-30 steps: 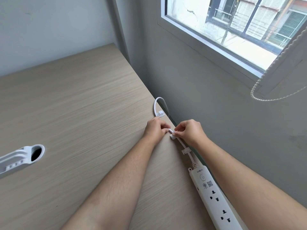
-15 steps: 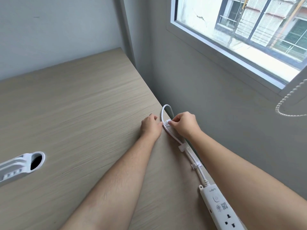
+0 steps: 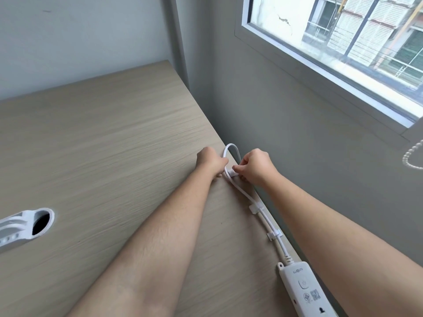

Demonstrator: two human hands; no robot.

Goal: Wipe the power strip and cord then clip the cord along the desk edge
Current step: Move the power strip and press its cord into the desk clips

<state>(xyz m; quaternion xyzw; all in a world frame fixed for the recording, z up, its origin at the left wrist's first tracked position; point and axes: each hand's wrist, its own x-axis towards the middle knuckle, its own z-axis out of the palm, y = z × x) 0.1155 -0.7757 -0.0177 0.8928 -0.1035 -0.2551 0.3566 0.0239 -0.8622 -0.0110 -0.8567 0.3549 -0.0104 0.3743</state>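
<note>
A white power strip (image 3: 304,291) lies at the desk's right edge, bottom right of the view. Its white cord (image 3: 245,193) runs up along the edge through two white clips (image 3: 256,208) (image 3: 273,235), then loops over the edge beside the wall. A third white clip (image 3: 232,173) sits at the loop's base. My left hand (image 3: 210,161) is closed, its fingers pressing on the cord just left of that clip. My right hand (image 3: 255,167) pinches the third clip between thumb and fingers.
The light wooden desk (image 3: 103,145) fills the left and middle. A round cable hole with a white plastic piece (image 3: 25,225) sits at the left. A grey wall and window stand right of the desk edge; a bead chain (image 3: 409,156) hangs at far right.
Both hands have moved from the second clip farther along the cord to the third clip near the loop. The view has shifted forward.
</note>
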